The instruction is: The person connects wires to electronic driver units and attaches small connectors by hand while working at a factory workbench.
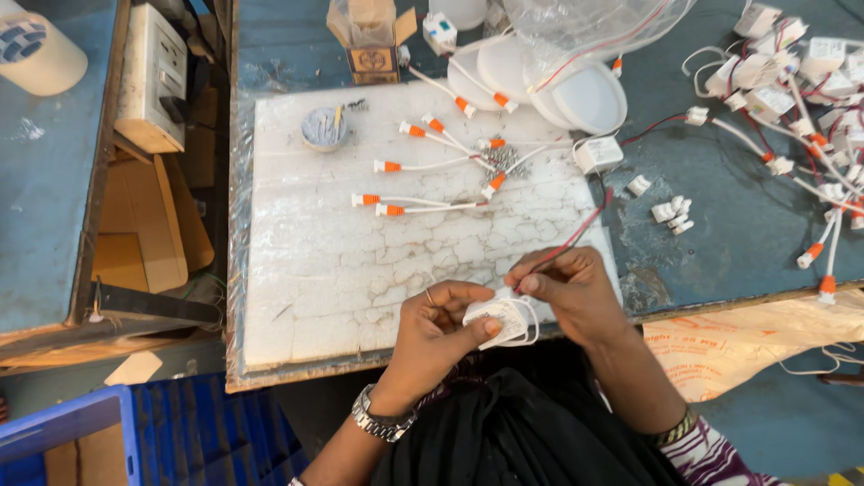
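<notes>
Bare white board [324,288] left of hands; orange-tipped wires [432,166] clutter beyond.

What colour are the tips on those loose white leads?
Orange, on the white leads; the head view shows it.

cracked white foam board [360,261], plastic driver box [497,317]

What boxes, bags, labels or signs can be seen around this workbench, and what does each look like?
Small cardboard box: top of the bench, brown, flaps open, dark printed emblem on its front.
Clear plastic bag: top, right of the box, over round white lamp discs.
Woven sack: under the bench edge at right, beige with orange print.
White cylinder: top left, with a dark patterned label.
No screens.
</notes>
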